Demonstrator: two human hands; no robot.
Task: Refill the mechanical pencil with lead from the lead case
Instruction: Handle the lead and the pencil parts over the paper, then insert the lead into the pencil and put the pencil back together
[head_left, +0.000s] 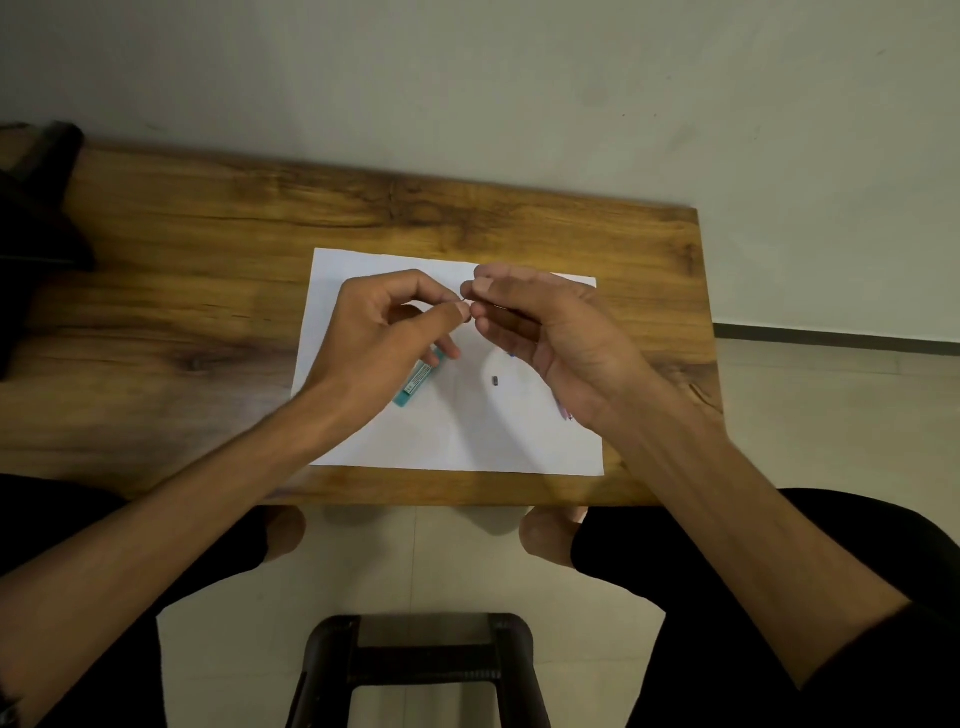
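Observation:
My left hand (387, 332) pinches a thin lead (459, 300) between thumb and forefinger, and its lower fingers touch the teal lead case (418, 382) lying on the white paper (467, 431). My right hand (545, 332) is closed around the mechanical pencil (565, 411), which is almost wholly hidden; only its tip shows below the palm. The fingertips of both hands meet above the paper, and the lead points at the top of the pencil. A small dark cap (496, 381) lies on the paper between the hands.
The paper lies on a wooden table (208, 249) against a pale wall. A dark object (36, 208) sits at the table's left end. A dark stool (421, 665) stands on the tiled floor below, between my knees.

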